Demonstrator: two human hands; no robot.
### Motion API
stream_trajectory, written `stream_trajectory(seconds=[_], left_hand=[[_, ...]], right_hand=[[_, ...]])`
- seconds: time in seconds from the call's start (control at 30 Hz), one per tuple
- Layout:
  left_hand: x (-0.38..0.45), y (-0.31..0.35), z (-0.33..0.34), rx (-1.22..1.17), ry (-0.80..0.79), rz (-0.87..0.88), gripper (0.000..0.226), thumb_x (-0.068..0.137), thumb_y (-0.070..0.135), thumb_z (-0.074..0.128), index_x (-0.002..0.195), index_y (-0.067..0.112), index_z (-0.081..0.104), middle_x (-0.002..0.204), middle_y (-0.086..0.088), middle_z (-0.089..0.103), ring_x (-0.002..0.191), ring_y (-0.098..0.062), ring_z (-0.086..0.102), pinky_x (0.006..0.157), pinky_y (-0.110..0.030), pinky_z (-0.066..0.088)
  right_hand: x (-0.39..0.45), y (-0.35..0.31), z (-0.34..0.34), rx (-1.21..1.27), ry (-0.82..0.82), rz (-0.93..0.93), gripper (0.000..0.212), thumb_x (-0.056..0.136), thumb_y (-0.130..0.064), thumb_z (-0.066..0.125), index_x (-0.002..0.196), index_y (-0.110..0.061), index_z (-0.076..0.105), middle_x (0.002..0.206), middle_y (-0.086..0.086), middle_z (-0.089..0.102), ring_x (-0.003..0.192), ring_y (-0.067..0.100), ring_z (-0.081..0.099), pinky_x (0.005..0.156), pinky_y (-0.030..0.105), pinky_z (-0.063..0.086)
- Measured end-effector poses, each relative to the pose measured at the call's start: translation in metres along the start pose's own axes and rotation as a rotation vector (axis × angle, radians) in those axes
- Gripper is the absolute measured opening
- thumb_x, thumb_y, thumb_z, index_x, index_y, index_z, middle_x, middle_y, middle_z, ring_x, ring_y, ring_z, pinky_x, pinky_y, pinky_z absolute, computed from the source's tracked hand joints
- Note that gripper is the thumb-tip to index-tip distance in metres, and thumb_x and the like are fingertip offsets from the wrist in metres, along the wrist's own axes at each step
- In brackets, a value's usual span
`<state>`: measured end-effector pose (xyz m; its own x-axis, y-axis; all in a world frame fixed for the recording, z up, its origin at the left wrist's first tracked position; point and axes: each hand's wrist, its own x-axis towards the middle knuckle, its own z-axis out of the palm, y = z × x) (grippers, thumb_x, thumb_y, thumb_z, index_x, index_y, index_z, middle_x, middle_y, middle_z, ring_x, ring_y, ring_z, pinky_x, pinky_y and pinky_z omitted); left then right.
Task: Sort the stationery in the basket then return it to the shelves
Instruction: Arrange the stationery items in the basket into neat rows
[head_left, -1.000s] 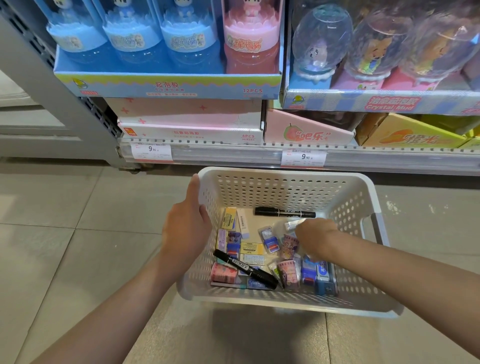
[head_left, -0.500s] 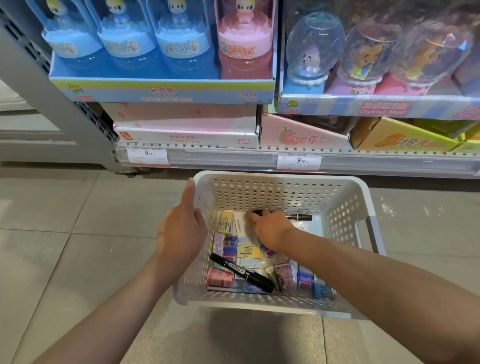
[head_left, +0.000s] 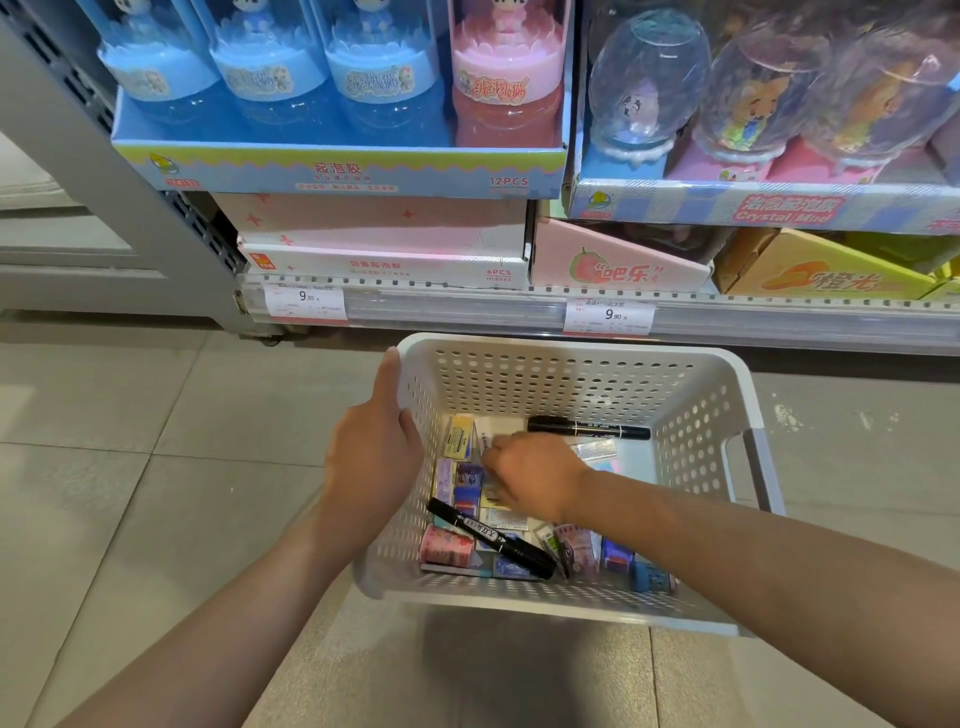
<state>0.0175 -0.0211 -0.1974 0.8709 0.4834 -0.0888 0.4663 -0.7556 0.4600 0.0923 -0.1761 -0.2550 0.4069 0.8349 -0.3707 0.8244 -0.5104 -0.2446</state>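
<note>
The left hand (head_left: 375, 457) grips the left rim of the white basket (head_left: 717, 410) on the floor, while the right hand (head_left: 530, 480), fingers curled, reaches among the erasers (head_left: 460, 435) near the left wall, its grasp hidden.

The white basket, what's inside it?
Inside the white basket: two black markers, small erasers and packets. The right hand covers some items.

White basket (head_left: 696, 415) dotted with holes, 2 black markers (head_left: 589, 429) inside, pink eraser (head_left: 447, 552) lower left; upper shelf: 3 blue jars (head_left: 260, 78), 1 pink jar (head_left: 506, 73).
</note>
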Motion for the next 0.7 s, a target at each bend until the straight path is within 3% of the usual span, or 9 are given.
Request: stream_trajectory(seconds=[0.1, 0.2, 0.4, 0.5, 0.6, 0.7], left_hand=[[0.001, -0.001, 0.000, 0.001, 0.003, 0.007, 0.061, 0.095, 0.011, 0.041, 0.149, 0.020, 0.016, 0.064, -0.007, 0.050, 0.061, -0.027, 0.053, 0.054, -0.032, 0.034], [0.001, -0.002, 0.001, 0.000, 0.009, 0.020, 0.060, 0.095, 0.012, 0.042, 0.149, 0.019, 0.016, 0.063, -0.006, 0.050, 0.060, -0.028, 0.055, 0.052, -0.031, 0.038], [0.001, -0.002, 0.002, 0.001, 0.015, 0.025, 0.060, 0.095, 0.012, 0.042, 0.149, 0.020, 0.016, 0.062, -0.003, 0.048, 0.060, -0.024, 0.055, 0.051, -0.030, 0.038], [0.000, -0.002, 0.002, 0.007, 0.015, 0.022, 0.060, 0.095, 0.013, 0.042, 0.149, 0.019, 0.015, 0.064, -0.005, 0.050, 0.062, -0.027, 0.057, 0.053, -0.031, 0.040], [0.000, -0.001, 0.000, 0.016, 0.009, 0.016, 0.061, 0.095, 0.012, 0.042, 0.149, 0.019, 0.014, 0.064, -0.004, 0.049, 0.062, -0.026, 0.055, 0.054, -0.031, 0.038], [-0.001, 0.000, 0.000, 0.009, 0.006, 0.024, 0.060, 0.095, 0.011, 0.041, 0.149, 0.018, 0.015, 0.061, -0.001, 0.047, 0.060, -0.024, 0.053, 0.054, -0.031, 0.038]], right_hand=[[0.007, -0.015, 0.003, 0.136, -0.180, 0.090, 0.029, 0.084, -0.035, 0.061, 0.096, -0.009, 0.062, 0.083, 0.004, 0.056, 0.080, 0.023, 0.056, 0.058, 0.026, 0.044], [0.005, -0.021, 0.003, 0.053, -0.294, 0.118, 0.042, 0.077, -0.047, 0.069, 0.093, -0.009, 0.063, 0.067, -0.002, 0.044, 0.073, 0.019, 0.048, 0.049, 0.022, 0.030], [0.001, -0.022, 0.009, 0.082, -0.282, 0.100, 0.035, 0.080, -0.038, 0.067, 0.098, -0.007, 0.062, 0.085, 0.006, 0.053, 0.080, 0.021, 0.050, 0.063, 0.028, 0.038], [-0.002, -0.016, 0.002, 0.303, -0.263, 0.116, 0.024, 0.084, -0.031, 0.065, 0.089, -0.009, 0.059, 0.085, 0.007, 0.055, 0.080, 0.020, 0.050, 0.066, 0.026, 0.038], [-0.012, -0.006, -0.016, 0.594, -0.260, 0.157, 0.029, 0.090, -0.030, 0.061, 0.107, -0.007, 0.058, 0.083, 0.000, 0.054, 0.076, 0.017, 0.051, 0.067, 0.025, 0.041], [-0.025, 0.010, -0.039, 0.614, -0.199, 0.182, 0.035, 0.098, -0.035, 0.044, 0.110, -0.006, 0.058, 0.087, 0.007, 0.062, 0.078, 0.024, 0.062, 0.072, 0.030, 0.049]])
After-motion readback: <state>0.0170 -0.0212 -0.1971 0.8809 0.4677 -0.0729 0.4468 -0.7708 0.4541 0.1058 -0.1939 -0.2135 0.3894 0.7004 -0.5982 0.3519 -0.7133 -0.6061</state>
